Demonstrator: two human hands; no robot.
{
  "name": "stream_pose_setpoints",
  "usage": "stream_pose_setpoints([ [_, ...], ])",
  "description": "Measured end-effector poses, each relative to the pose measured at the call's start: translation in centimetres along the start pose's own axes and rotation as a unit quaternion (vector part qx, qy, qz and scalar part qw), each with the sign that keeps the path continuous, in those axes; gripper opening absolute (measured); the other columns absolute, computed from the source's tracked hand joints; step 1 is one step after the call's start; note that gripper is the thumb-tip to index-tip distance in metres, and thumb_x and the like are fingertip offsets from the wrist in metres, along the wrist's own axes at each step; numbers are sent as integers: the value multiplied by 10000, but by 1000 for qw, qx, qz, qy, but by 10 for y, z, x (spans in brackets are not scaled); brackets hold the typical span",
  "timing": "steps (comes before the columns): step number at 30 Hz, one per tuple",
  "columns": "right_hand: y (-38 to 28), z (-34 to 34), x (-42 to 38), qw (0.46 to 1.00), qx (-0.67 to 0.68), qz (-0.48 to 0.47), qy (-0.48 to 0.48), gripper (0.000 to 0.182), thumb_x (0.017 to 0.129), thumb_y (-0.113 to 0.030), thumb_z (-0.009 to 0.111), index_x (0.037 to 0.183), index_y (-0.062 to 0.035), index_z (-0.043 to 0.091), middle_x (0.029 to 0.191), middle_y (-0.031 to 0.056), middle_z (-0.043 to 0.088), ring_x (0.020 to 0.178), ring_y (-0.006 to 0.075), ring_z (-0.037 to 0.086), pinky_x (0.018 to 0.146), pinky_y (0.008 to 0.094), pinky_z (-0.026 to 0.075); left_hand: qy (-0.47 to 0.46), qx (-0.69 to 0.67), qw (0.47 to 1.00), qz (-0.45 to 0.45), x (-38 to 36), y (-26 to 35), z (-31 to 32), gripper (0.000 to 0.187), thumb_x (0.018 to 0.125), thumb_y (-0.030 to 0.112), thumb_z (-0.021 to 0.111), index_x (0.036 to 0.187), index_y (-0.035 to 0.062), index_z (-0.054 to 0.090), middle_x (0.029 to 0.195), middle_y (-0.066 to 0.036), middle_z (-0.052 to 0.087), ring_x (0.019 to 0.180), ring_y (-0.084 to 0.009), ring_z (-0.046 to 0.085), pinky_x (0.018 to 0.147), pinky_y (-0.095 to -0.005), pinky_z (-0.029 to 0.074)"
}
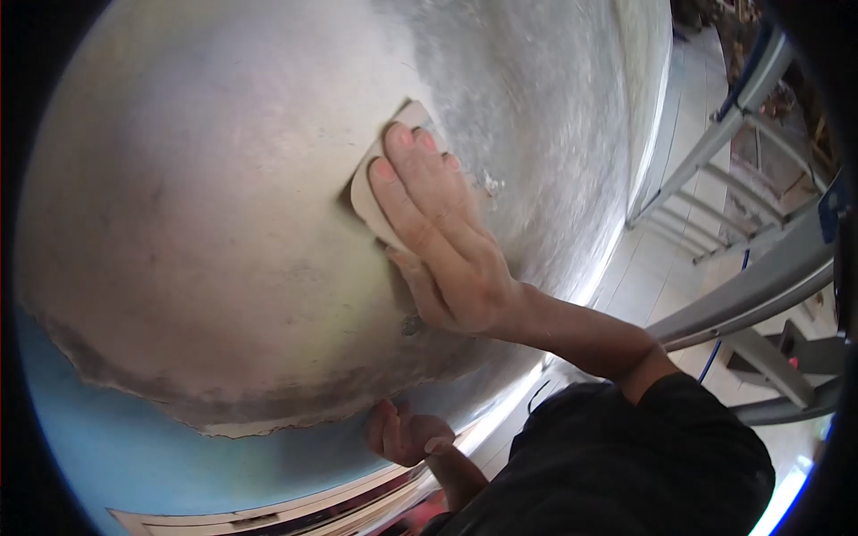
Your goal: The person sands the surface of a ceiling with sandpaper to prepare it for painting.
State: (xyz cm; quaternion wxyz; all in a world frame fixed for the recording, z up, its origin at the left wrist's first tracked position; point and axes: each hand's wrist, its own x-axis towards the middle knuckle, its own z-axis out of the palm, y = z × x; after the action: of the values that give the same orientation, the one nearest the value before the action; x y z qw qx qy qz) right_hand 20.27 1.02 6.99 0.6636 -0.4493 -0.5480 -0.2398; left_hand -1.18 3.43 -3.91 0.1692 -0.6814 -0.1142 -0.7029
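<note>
My right hand [447, 237] lies flat on a large pale, patchy wall surface [223, 179], its fingers stretched over a piece of sandpaper [375, 210]. This thin beige sheet is pressed between the fingers and the wall, and its edge lifts a little on the left. Greyer, smeared patches spread to the right of the fingers. Lower down, my left hand [407, 433] hangs close to the ragged lower border of the pale coat, with fingers loosely curled and apart and nothing visible in them. Beyond that border the surface is blue [116, 429].
On the right stand grey metal ladders [715, 179] over a light tiled floor [617, 277]. A framed edge [241, 518] with dark and reddish things runs along the bottom. My black shirt [617, 464] fills the lower right.
</note>
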Motion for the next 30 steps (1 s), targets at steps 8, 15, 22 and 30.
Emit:
stream_pose_setpoints([
  [8, 0, 4, -61, 994, 19, -12, -105, 516, 872, -69, 446, 1368, -9, 319, 1449, 172, 265, 1336, 322, 270, 1075, 493, 240, -20, -2, 1000, 0, -4, -5, 1, 574, 887, 486, 348, 973, -50, 535, 898, -202, 553, 765, -239, 564, 454, -212, 451],
  [15, -10, 12, -54, 995, 30, 0, -94, 507, 879, -105, 417, 1374, -43, 321, 1460, 135, 256, 1345, 282, 256, 1081, 471, 250, -42, -30, 999, -2, -3, -5, 0, 586, 894, 504, 361, 1016, -45, 527, 979, -190, 532, 858, -246, 588, 477, -204, 479],
  [22, 2, -3, -5, 995, 38, -38, -87, 496, 886, -133, 406, 1372, -67, 335, 1452, 118, 280, 1338, 264, 278, 1081, 447, 260, -42, -21, 999, -3, -2, -4, 0, 588, 888, 503, 367, 1012, -49, 525, 977, -197, 537, 856, -256, 591, 468, -207, 474],
  [30, -2, 4, -72, 992, -24, -26, -124, 501, 859, -136, 500, 1342, -53, 393, 1410, 131, 354, 1303, 311, 325, 1049, 482, 282, -42, -25, 999, -3, -3, -5, 2, 592, 892, 516, 373, 1027, -41, 519, 979, -194, 536, 878, -246, 581, 479, -206, 473],
])
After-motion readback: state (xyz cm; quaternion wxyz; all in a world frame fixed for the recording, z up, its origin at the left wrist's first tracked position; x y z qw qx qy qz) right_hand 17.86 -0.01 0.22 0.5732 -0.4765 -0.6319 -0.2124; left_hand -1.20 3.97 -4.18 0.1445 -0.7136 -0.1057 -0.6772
